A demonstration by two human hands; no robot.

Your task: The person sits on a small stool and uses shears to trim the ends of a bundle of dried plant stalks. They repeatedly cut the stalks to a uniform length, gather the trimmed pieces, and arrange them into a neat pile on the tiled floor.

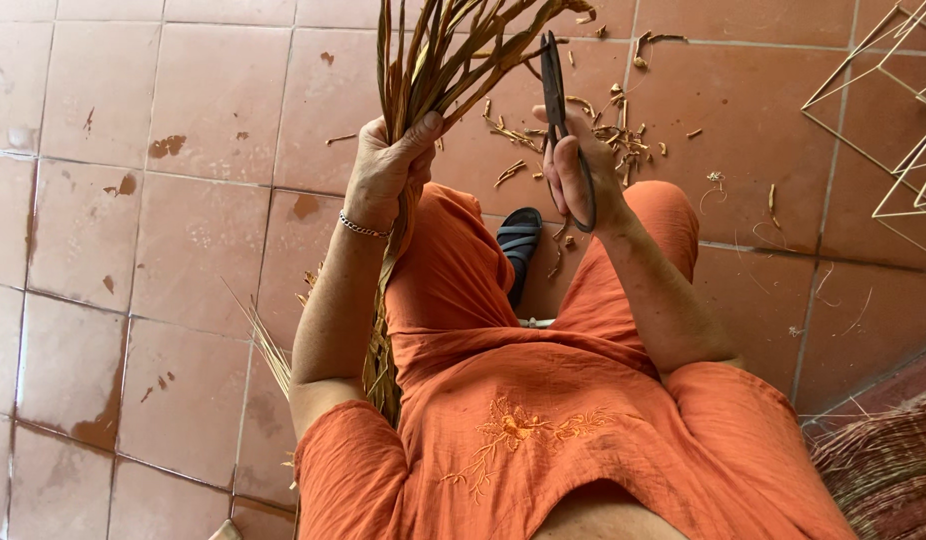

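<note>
The left hand [386,170] was clamped on a bundle of dry leaves [438,60]; the right hand [575,165] gripped dark scissors [554,85], blades pointing up beside the leaves.

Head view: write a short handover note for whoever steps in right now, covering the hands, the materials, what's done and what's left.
Left hand: fist shut around a bundle of dried leaves, tips up, tail hanging past the knee.
Right hand: fingers through dark scissors, blades up, beside the bundle.
Done: trimmed scraps litter the tiled floor.
Left: the bundle's tips look uneven, so probably more trimming.
</note>
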